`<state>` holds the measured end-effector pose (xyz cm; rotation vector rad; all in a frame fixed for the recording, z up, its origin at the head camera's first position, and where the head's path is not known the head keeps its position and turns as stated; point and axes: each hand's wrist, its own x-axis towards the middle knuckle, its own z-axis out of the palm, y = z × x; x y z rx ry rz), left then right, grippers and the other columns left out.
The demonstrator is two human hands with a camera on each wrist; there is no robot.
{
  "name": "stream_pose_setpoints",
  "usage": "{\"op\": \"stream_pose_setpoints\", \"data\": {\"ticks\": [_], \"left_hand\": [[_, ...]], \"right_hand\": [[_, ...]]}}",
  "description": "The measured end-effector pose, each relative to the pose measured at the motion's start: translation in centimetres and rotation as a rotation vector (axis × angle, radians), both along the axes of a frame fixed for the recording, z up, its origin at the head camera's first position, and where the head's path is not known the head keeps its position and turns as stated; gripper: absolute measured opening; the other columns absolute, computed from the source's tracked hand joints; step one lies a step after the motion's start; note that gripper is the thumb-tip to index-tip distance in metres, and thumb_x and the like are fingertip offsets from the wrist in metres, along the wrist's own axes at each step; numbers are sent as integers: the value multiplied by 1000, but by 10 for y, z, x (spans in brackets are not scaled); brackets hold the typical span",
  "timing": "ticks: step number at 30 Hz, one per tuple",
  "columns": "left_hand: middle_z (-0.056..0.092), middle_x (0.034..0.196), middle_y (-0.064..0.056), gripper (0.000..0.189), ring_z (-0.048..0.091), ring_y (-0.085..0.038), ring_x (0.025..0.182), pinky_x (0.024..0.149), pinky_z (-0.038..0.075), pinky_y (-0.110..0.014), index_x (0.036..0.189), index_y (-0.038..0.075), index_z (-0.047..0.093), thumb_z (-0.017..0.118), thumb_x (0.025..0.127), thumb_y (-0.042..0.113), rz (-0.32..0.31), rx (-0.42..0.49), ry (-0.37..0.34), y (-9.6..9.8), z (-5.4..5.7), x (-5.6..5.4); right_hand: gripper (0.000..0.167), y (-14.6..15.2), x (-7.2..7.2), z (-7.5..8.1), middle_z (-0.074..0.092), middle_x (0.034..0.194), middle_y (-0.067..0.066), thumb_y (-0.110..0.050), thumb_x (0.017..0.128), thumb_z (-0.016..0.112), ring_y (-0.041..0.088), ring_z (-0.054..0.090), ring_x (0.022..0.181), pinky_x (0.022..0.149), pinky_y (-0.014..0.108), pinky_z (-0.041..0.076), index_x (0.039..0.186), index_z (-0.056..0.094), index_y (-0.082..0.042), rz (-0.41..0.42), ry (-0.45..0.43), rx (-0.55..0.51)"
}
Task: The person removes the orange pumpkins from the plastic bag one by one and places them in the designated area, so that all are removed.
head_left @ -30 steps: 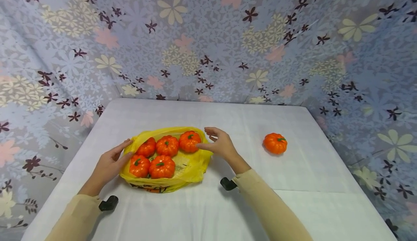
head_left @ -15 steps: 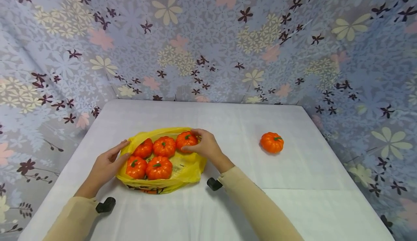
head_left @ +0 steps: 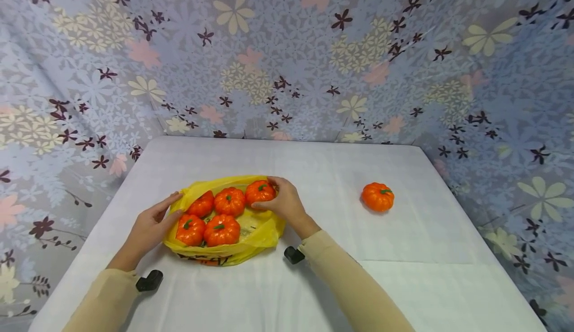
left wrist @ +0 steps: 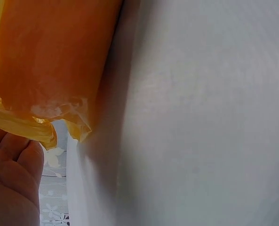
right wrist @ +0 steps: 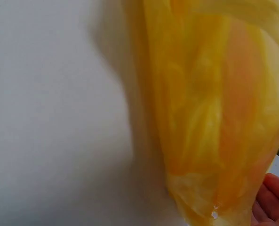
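Note:
Several small orange toy pumpkins (head_left: 222, 230) with green stems sit in an opened yellow plastic bag (head_left: 257, 230) lying on the table. At the bag's left side, my left hand (head_left: 145, 230) rests with its fingers fairly straight and the thumb apart, touching the rim. With thumb and fingers my right hand (head_left: 289, 203) holds the rightmost pumpkin (head_left: 258, 191) at the bag's right end. In the left wrist view, the left fingers (left wrist: 24, 153) lie beside the bag's edge (left wrist: 35, 127). Yellow plastic (right wrist: 191, 117) covers most of the right wrist view, hiding much of that hand.
A lone orange pumpkin (head_left: 377, 197) stands on the white-covered table (head_left: 426, 232), right of the bag. Behind the table hangs a floral cloth (head_left: 287, 63). A dark device sticks out at each wrist, such as the left one (head_left: 150, 280).
My right hand has moved left from beside the bag's right edge and closed round the rightmost pumpkin. The left hand stays at the bag's left side. The view shifts slightly.

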<state>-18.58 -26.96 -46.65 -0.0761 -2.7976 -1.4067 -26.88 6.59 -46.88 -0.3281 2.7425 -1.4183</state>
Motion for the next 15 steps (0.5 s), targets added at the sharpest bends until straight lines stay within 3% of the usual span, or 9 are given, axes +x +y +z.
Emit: {"op": "stream_pose_setpoints", "data": {"ticks": [7,15], "left_hand": [[34,159,-15,61,28,-35,148,115,27,-54,152,7,45,58,103,40,-13,16,21,1,2,1],[33,159,-16,61,28,-36,148,115,27,-55,152,7,45,58,103,40,-17,9,27,0,0,1]], "right_hand": [[90,-3,0,-6,51,144,14,-27,71,94,31,49,132,112,43,40,145,50,-4,-14,6,-11],[86,-6,1,-7,51,144,14,-23,73,93,30,49,132,112,43,40,145,50,-4,-26,-1,-14]]}}
